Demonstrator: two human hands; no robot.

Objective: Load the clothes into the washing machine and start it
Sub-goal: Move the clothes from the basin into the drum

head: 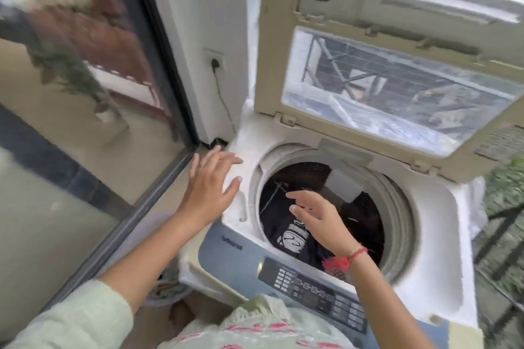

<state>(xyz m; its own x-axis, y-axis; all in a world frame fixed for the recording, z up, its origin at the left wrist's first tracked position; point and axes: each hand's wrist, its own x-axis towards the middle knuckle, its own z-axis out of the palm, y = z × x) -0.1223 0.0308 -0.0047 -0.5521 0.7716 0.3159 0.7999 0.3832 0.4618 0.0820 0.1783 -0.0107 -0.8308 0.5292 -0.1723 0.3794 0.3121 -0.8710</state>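
A washing machine (442, 249) stands with its lid (272, 65) raised upright. The left hand (211, 183) is spread flat, and its fingers (230, 158) reach over the machine's white top at the near left corner; whether they touch it is unclear. One finger wears a ring (201, 166). The right hand (317, 218) hangs over the round drum opening, loosely bent and holding nothing. Just below its fingertips lie dark clothes (292, 238), one with a pale print. Behind that wrist, which wears a red thread band (355, 255), sits the control panel (312, 290). Well beyond the left fingertips, a plug sits in a wall socket (214, 60).
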